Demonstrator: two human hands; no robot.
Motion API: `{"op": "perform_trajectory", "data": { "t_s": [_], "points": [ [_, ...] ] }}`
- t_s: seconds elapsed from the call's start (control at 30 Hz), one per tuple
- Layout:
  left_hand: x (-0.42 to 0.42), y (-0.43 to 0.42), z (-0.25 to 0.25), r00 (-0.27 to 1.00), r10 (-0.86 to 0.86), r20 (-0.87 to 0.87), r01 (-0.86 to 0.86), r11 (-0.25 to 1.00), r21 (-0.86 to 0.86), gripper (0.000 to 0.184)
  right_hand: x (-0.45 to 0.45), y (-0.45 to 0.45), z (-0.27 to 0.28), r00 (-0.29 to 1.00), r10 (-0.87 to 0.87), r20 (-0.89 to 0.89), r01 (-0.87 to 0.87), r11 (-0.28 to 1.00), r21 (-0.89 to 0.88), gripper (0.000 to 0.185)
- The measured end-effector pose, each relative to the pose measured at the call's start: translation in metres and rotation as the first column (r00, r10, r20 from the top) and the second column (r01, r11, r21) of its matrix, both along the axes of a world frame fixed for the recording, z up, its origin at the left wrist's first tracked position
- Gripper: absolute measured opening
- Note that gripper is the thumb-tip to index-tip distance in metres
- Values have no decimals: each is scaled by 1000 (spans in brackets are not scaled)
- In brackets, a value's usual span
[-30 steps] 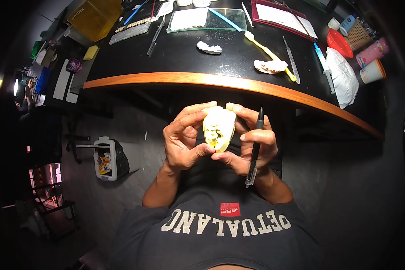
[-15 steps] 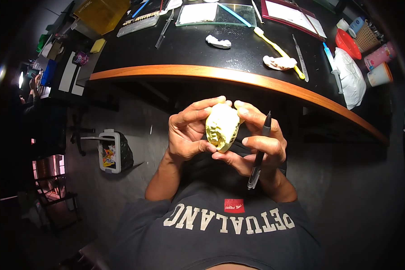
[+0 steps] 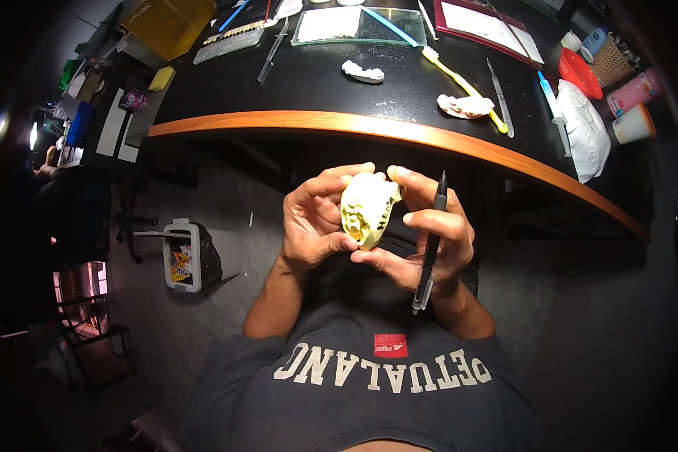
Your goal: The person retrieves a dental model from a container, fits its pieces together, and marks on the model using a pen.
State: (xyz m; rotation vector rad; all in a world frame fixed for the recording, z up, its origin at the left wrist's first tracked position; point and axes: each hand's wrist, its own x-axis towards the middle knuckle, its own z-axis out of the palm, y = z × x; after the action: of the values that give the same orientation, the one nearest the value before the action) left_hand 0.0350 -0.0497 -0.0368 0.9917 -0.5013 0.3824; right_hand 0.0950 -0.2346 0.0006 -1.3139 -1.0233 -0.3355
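Between my two hands, in front of my chest, is a pale yellow plaster dental cast (image 3: 368,211), tilted, with dark handwriting on its right side. My left hand (image 3: 316,218) grips its left side, thumb at the lower end and fingertips at the top. On the other side my right hand (image 3: 437,233) touches the cast with thumb and index fingertips. A black pen (image 3: 431,248) is also tucked among the right fingers, pointing up. Part of the cast's far side is hidden.
On the black table (image 3: 279,98) lie a white dental piece (image 3: 363,72), a pinkish one (image 3: 465,106), a yellow toothbrush (image 3: 459,83), a scalpel (image 3: 500,98) and a syringe (image 3: 554,105). The wooden table edge (image 3: 339,120) lies beyond my hands. A bin (image 3: 192,256) stands at left.
The cast has turned in my hands, so the handwriting on its side now shows. The pen stays in my right hand and has shifted slightly.
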Motion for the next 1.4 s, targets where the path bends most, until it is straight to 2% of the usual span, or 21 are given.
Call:
{"op": "perform_trajectory", "data": {
  "t_s": [0.07,0.17,0.27,0.53,0.67,0.73,0.97,1.17,1.3,1.4],
  "points": [
    [1,1,0,1000,-7,2,7,1000,5,76,-1,4,-3,997,26,-78,-21,997,72,76],
    [1,2,0,1000,-7,0,7,1000,12,76,-1,4,-3,996,29,-83,-24,998,63,77],
    [0,2,0,1000,2,-5,-2,1000,13,76,0,5,-7,997,18,-77,-10,995,98,70],
    [0,5,-3,999,30,23,-31,999,36,75,2,2,-7,997,-2,-78,6,999,48,68],
    [-3,1,-2,999,39,-22,-39,999,-2,73,2,3,-9,998,-31,-63,34,998,50,68],
    [-4,-1,1,997,47,-67,-49,999,-18,72,2,1,-11,996,-33,-86,36,999,31,68],
    [-4,5,0,998,46,-30,-45,998,46,76,0,0,-9,988,9,-152,-1,999,52,68],
    [-4,5,-1,999,37,1,-37,999,28,77,-2,-2,-3,998,-24,-65,25,999,19,70],
    [-4,5,1,1000,10,10,-10,1000,19,77,0,-4,5,997,-40,63,42,998,-39,70],
    [-4,6,3,1000,3,23,-3,1000,20,76,-1,-4,6,996,-38,79,42,998,-44,70]
  ]
}}
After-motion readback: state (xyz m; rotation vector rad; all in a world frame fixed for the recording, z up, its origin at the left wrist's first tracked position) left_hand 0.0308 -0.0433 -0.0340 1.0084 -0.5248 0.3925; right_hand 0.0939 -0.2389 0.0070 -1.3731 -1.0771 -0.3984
